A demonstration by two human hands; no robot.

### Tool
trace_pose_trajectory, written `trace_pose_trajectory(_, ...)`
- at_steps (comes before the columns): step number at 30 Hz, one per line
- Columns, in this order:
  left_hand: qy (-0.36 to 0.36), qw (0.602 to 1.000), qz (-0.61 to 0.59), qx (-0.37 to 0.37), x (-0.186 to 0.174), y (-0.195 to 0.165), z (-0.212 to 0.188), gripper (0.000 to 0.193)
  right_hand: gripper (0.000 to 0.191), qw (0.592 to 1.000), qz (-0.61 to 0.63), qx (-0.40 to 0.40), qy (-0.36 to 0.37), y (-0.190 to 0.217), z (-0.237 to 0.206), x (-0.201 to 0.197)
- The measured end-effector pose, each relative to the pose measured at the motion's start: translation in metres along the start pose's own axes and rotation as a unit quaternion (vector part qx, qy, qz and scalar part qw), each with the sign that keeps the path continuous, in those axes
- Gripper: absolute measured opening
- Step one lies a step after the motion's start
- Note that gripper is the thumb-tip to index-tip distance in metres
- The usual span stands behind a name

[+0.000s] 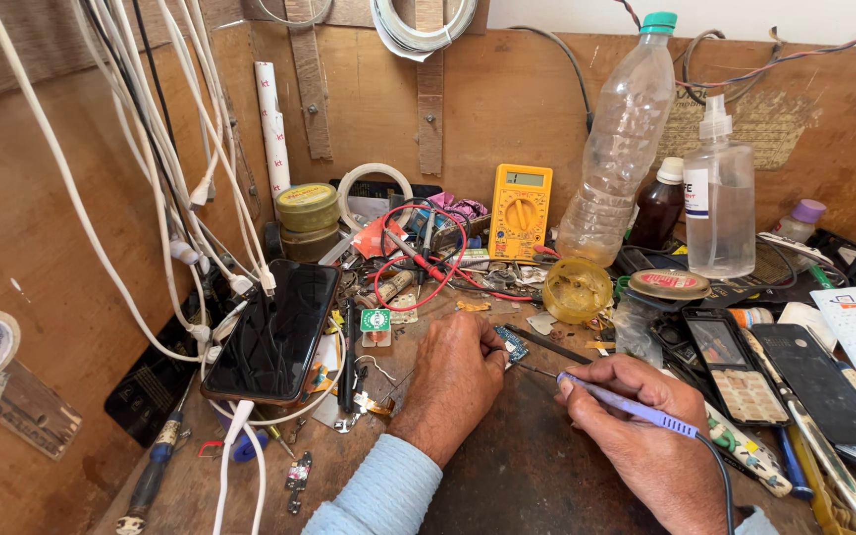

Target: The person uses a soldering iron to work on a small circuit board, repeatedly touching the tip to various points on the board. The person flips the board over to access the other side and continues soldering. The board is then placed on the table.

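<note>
A person's left hand (456,381), knuckles up and wrist bent in a pale blue ribbed sleeve (378,495), presses fingertips down on a small blue circuit board (513,346) lying flat on the dark, scuffed bench top (527,466). The right hand (636,431) rests beside it, fingers closed pen-fashion around a slim lilac soldering iron (626,406). The iron's long axis runs from lower right to upper left, its thin metal tip pointing at the board between the two hands, its dark cord trailing back over the wrist. Around them lie a glossy black smartphone (274,332) propped on white cables, a yellow multimeter (520,210) against the plywood wall, and a crumpled clear plastic bottle (621,144).
</note>
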State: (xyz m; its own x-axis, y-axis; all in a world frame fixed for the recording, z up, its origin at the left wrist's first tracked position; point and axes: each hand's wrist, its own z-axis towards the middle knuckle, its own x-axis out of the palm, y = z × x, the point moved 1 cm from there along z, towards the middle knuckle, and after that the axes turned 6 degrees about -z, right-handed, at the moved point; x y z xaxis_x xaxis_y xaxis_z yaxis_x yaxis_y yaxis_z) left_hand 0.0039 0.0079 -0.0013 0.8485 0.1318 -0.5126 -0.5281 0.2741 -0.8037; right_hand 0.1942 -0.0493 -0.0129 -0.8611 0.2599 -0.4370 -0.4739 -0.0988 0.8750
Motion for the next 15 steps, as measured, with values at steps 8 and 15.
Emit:
trace_pose_trajectory(8, 0.011, 1.000, 0.003, -0.014, 0.0002, -0.0005, 0.0004, 0.009, 0.019, 1.000, -0.012, -0.004, -0.002, 0.0018, -0.0009, -0.0001)
trace_pose_trajectory(15, 0.010, 1.000, 0.004, -0.013, 0.0008, -0.0002, 0.0012, 0.009, 0.019, 1.000, -0.005, -0.015, -0.001, 0.0014, -0.0004, 0.0001)
